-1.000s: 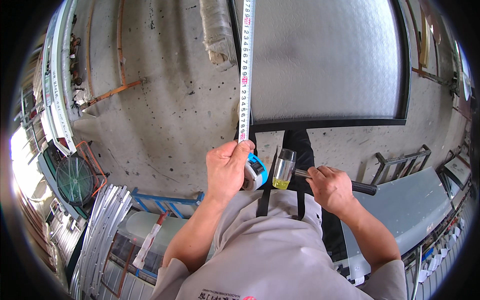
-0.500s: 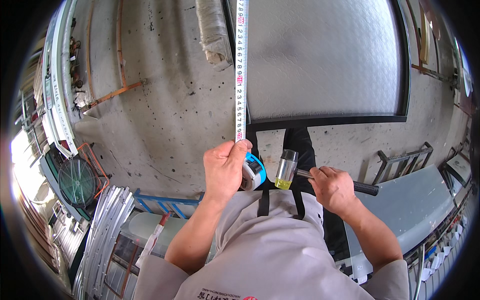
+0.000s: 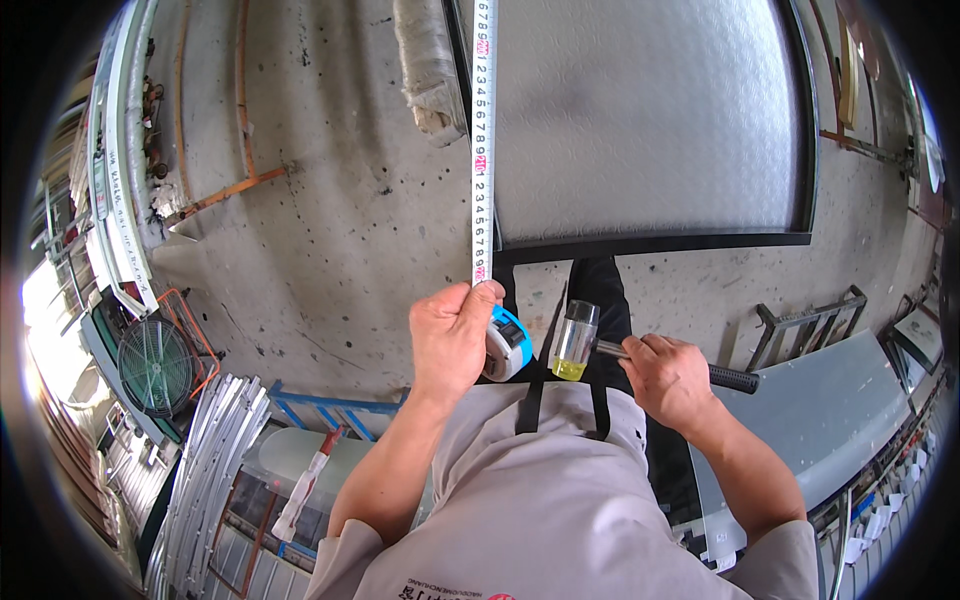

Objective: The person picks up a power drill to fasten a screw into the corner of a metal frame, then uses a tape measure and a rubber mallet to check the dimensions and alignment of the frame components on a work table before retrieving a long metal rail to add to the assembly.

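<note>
Concrete workshop floor (image 3: 330, 230), a framed frosted glass panel (image 3: 640, 110) filling the upper right of the frame.
The left hand (image 3: 450, 335) is closed around a blue tape measure (image 3: 508, 342); its white blade (image 3: 482, 140) has drawn back along the panel's left edge, tip now just above the thumb, so the measuring looks finished. The right hand (image 3: 672, 378), low centre, grips a clear-headed mallet (image 3: 576, 340).

Tape (image 3: 482, 140) along panel (image 3: 650, 120) left edge — mallet (image 3: 600, 350) right.
</note>
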`<state>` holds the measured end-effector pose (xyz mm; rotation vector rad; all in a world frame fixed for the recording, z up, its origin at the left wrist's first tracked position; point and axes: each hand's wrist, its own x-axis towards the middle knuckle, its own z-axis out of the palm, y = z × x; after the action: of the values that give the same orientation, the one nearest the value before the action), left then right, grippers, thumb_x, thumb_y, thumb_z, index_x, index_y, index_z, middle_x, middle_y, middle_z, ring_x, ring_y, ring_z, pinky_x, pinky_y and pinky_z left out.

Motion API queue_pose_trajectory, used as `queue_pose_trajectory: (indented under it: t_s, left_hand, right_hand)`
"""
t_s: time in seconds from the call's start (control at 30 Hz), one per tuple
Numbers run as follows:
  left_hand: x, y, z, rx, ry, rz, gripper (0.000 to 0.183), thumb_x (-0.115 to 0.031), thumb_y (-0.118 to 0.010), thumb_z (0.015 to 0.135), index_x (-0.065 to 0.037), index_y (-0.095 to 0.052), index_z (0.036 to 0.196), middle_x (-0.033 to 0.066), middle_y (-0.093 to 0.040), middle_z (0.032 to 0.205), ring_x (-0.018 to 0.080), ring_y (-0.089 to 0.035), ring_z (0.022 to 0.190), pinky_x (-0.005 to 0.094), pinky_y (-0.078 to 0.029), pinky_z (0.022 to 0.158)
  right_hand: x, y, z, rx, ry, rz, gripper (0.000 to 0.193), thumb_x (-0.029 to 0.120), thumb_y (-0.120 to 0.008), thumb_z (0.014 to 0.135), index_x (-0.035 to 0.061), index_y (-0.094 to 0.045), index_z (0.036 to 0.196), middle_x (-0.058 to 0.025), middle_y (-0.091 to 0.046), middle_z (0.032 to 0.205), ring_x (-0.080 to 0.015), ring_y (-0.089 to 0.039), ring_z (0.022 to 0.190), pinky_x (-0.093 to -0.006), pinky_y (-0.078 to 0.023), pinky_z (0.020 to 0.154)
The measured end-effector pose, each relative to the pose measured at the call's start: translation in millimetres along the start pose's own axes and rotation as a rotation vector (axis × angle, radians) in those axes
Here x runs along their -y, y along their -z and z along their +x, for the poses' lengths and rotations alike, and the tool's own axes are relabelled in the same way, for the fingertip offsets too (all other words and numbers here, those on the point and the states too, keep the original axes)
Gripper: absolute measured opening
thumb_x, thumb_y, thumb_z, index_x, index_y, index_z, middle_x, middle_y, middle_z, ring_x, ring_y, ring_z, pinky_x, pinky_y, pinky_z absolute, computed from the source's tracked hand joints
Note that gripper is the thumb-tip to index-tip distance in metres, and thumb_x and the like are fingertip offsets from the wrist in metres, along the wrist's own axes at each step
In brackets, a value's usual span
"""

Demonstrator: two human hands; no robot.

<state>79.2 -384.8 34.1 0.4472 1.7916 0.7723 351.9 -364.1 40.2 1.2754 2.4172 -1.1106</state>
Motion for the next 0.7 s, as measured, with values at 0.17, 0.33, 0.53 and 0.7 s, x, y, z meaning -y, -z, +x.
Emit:
queue_pose_trajectory:
  t_s: [0.17, 0.33, 0.53, 0.7]
  left_hand:
    - [-7, 3, -8, -0.002, -0.041, 0.158, 0.029, -0.025, -0.064, 0.093, 0.003, -0.07, 0.087, 0.0075, -0.062, 0.064, 0.0102, -0.053, 0.058, 0.0277, -0.043, 0.056]
    - [19, 1, 4, -0.008, -0.176, 0.372, 0.034, -0.032, -0.057, 0.093, -0.001, -0.07, 0.085, 0.0227, -0.061, 0.069, 0.0314, -0.061, 0.06, 0.0397, -0.046, 0.058]
    - [34, 4, 26, 0.079, -0.068, -0.138, 0.023, -0.02, -0.061, 0.091, 0.0, -0.068, 0.096, 0.0094, -0.066, 0.082, 0.0201, -0.064, 0.068, 0.0362, -0.054, 0.061]
    - [-53, 24, -30, 0.415, 0.258, -0.545, 0.026, -0.03, -0.065, 0.091, -0.007, -0.068, 0.104, 0.0049, -0.068, 0.085, 0.0162, -0.064, 0.07, 0.0307, -0.053, 0.061]
  right_hand:
    - [9, 15, -11, -0.142, 0.104, -0.015, 0.015, 0.012, -0.067, 0.076, 0.008, -0.058, 0.087, -0.0069, -0.056, 0.069, -0.0271, -0.06, 0.063, -0.0388, -0.049, 0.055]
    - [15, 40, 0, -0.454, 0.236, 0.009, 0.012, 0.014, -0.071, 0.072, 0.0116, -0.062, 0.08, -0.0043, -0.052, 0.064, -0.0243, -0.057, 0.054, -0.037, -0.048, 0.049]
    - [18, 65, 50, -0.623, -0.06, -0.012, 0.015, 0.025, -0.067, 0.082, 0.0114, -0.065, 0.088, -0.0076, -0.062, 0.077, -0.0315, -0.064, 0.069, -0.0455, -0.052, 0.058]
    - [-20, 54, 139, -0.624, 0.008, -0.065, 0.018, 0.026, -0.064, 0.082, 0.0101, -0.065, 0.09, -0.009, -0.065, 0.086, -0.0302, -0.063, 0.08, -0.044, -0.05, 0.066]
